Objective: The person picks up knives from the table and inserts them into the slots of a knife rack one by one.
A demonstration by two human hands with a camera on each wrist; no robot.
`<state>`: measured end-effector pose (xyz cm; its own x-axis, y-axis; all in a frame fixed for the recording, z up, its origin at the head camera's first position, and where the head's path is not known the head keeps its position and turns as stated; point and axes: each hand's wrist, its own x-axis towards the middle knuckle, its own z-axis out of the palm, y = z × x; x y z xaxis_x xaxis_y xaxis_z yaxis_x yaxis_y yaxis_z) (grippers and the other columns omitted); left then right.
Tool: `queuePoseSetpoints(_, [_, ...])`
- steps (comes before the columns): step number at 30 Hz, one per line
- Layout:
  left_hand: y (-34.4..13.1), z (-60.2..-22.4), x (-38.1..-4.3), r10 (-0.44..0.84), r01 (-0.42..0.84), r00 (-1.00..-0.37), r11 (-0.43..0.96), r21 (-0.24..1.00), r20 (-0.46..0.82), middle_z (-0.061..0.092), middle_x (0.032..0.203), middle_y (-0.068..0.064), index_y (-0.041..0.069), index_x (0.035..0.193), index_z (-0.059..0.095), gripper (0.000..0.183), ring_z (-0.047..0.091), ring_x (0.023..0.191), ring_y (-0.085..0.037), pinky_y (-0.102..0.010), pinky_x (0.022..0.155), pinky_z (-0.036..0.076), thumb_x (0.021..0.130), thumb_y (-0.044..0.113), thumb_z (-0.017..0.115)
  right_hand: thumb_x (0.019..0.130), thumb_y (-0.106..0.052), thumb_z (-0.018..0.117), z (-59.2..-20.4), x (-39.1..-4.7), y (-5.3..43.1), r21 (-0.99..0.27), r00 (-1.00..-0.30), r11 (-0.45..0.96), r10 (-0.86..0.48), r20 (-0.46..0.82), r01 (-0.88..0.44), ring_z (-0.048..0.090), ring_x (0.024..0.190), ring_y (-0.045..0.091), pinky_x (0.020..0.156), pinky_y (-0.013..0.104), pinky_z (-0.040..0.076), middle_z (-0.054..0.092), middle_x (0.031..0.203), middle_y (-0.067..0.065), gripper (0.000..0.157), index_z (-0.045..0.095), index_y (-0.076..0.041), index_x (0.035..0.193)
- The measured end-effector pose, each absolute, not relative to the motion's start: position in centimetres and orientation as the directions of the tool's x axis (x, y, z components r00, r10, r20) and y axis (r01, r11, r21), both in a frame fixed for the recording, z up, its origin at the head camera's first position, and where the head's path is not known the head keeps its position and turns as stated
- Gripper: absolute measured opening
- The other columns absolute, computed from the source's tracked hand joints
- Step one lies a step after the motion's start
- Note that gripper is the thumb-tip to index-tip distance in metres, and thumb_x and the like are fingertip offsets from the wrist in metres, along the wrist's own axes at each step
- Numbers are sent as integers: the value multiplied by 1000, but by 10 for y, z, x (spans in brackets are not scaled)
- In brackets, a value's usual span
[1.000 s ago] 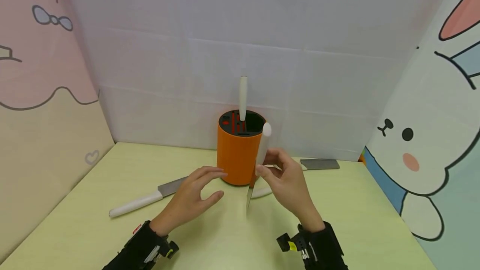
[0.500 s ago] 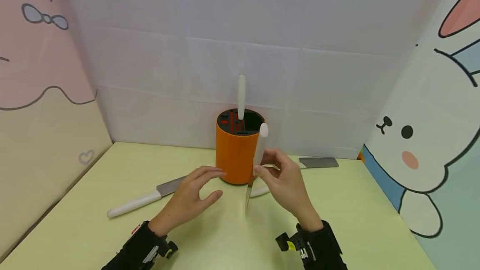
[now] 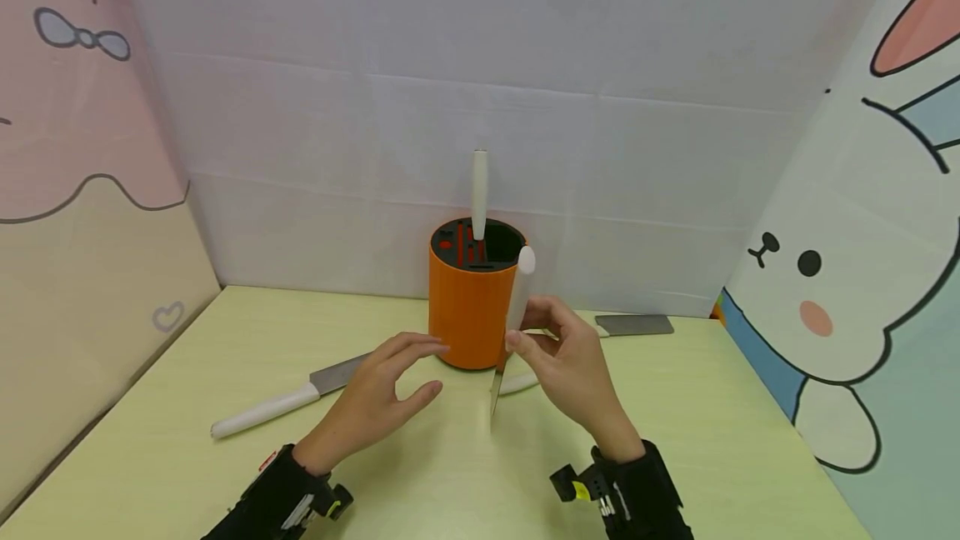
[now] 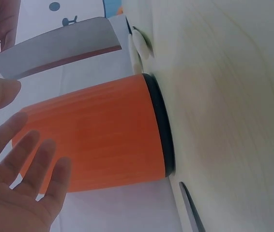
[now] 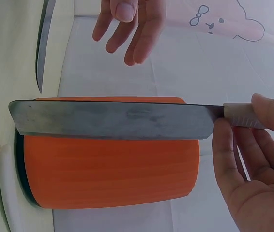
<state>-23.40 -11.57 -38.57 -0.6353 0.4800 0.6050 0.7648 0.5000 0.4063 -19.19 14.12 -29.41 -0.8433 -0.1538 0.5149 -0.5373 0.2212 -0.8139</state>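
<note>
My right hand (image 3: 566, 365) pinches a knife (image 5: 122, 120) by the lower part of its white handle (image 3: 521, 290). Its broad blade points down, close in front of an orange knife block (image 3: 468, 315). My left hand (image 3: 382, 390) has its fingers spread beside the block's left side and holds nothing; whether the fingertips touch the block I cannot tell. A white-handled knife (image 3: 479, 194) stands upright in the block's black slotted top. Another knife (image 3: 266, 412) lies on the table at the left, its blade tip hidden behind my left hand.
At the back right a knife (image 3: 633, 325) lies on the table (image 3: 720, 440), its handle partly behind my right hand. A white handle (image 3: 519, 383) lies near the block's base. A white cloth wall (image 3: 337, 132) stands behind the block.
The view has shifted slightly. Both hands keep nearly the same pose, and the knife stays upright in my right hand.
</note>
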Motion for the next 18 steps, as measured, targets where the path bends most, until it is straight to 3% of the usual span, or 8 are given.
queuePoseSetpoints(8, [-113,-384,-233,475,771,-635,440,460,610,51,127,11,26,131,53,45,50,112,-8,-32,82,53,89,26,69,87,4,66,-295,-192,142,-814,-842,216,-156,516,-539,60,94,25,84,34,53,61,105,11,30,57,-1,114])
queuePoseSetpoints(12, [-109,-380,-231,462,753,-658,402,521,595,52,126,11,30,132,51,43,51,109,-7,-28,84,52,91,30,67,87,4,66,-294,-193,141,-811,-839,213,-160,520,-544,60,94,25,84,35,53,61,105,11,30,57,-1,114])
queuePoseSetpoints(18, [-99,-365,-230,445,714,-696,351,606,563,53,124,6,24,132,52,42,53,104,-13,-31,85,53,93,33,64,87,3,66,-295,-193,142,-805,-834,220,-167,525,-551,60,94,26,84,35,53,61,106,11,30,57,-1,115])
